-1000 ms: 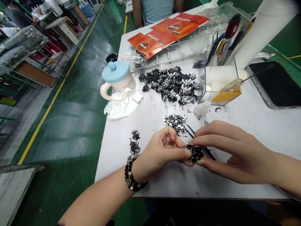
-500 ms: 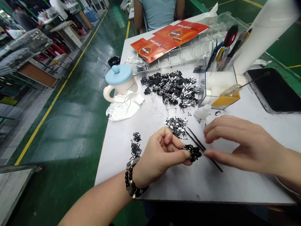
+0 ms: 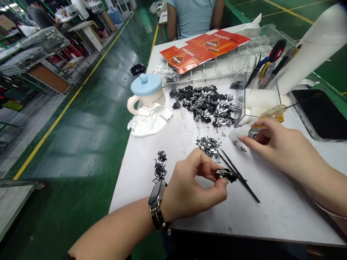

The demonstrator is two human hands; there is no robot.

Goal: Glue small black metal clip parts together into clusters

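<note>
A small clump of black parts with shiny metal bits is pinched between the thumb and fingers of my left hand. Just past it, black tweezers lie on the table. Behind my left hand is a pile of small silvery metal clips. My right hand has its thumb and index finger around a small white tapered plastic piece, bottle-like, beside the clear tool box. A larger heap of black parts with metal clips sits further back.
Small black curved pieces lie on the left. A lidded mug stands behind a crumpled tissue. A phone lies on the right. Clear trays and an orange printed sheet are at the back, near a seated person.
My right hand has moved from near the clump to the white plastic piece, away from me. My left hand has turned slightly, still holding the clump. The view has shifted a little.
</note>
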